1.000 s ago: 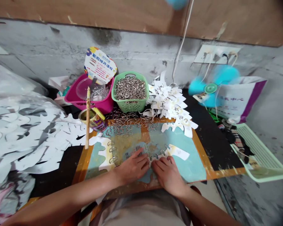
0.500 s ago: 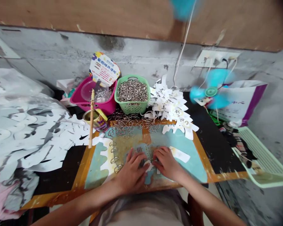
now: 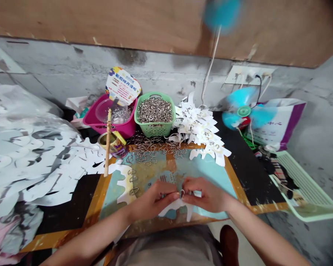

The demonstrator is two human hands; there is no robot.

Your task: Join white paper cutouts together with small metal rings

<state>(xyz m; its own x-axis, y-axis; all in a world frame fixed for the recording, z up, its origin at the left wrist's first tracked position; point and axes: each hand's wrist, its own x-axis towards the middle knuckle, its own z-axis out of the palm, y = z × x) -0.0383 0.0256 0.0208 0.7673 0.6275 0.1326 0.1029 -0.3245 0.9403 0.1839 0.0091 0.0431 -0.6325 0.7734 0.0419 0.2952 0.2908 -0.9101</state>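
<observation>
My left hand and my right hand meet close to the table's front edge, thumbs and fingers pinched on a white cut-out piece. Between the fingertips a small metal ring stands at the upper edge of this piece; whether it passes through the material cannot be seen. To the left of my left hand, another white cut-out strip lies on the blue work mat, with several metal rings along its edge. Loose metal rings are heaped at the back of the mat.
A green basket full of rings and a pink basin stand behind. An open tin has a stick across it. White cut-outs pile up left and back right. A blue fan spins at right.
My hands have come together and now pinch the white piece, raising a ring between the fingertips. The white piece lying right of my right hand is now hidden behind it. The view has shifted slightly.
</observation>
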